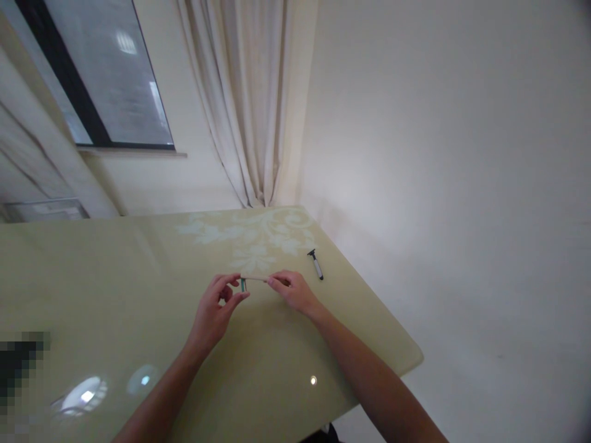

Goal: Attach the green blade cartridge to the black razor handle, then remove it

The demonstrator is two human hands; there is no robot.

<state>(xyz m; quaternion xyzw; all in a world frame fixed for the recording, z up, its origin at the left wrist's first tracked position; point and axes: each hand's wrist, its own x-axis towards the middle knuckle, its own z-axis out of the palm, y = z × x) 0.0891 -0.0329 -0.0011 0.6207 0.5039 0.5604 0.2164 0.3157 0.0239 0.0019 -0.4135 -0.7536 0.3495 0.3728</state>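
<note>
Over the table, a thin pale stick [255,279] is held nearly level between my two hands. A small green piece [242,285] points down at its left end; its exact kind is too small to make out. The fingertips of my left hand [217,304] are on top of that end, with the thumb below by the green piece. My right hand [294,291] pinches the other end of the stick between thumb and fingers. Beyond my right hand, a razor [317,266] with a grey and black handle lies on the table.
The glossy, pale green table [152,277] has a white floral pattern at its far corner and reflects lights. A white wall [438,184] runs along its right edge. Behind stand a curtain [253,92] and a dark-framed window [115,74]. A blurred dark shape [18,363] is at the left.
</note>
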